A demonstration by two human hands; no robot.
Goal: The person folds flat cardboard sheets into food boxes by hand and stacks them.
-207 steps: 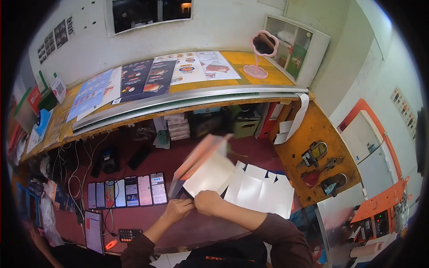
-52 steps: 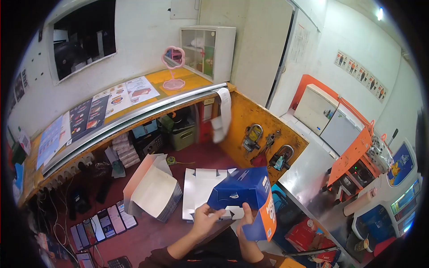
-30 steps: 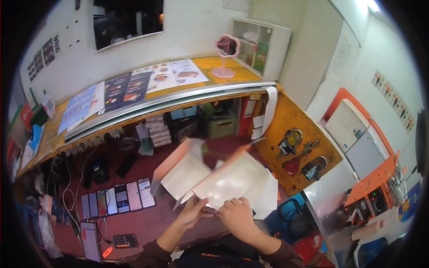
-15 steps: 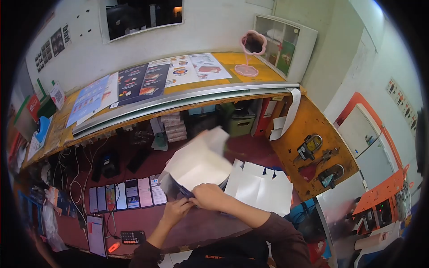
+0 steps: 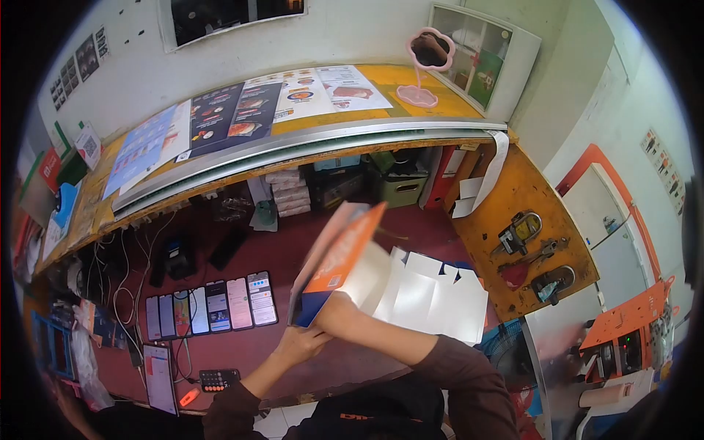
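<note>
Carton: orange panel visible, hidden just before | left hand, right hand: grip obscured, can't tell

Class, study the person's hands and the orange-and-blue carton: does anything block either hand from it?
Nothing visible does. The right hand meets the orange-and-blue carton at its lower end. The left hand is just below, close against the right; whether its fingertips touch the carton is hidden.
</note>
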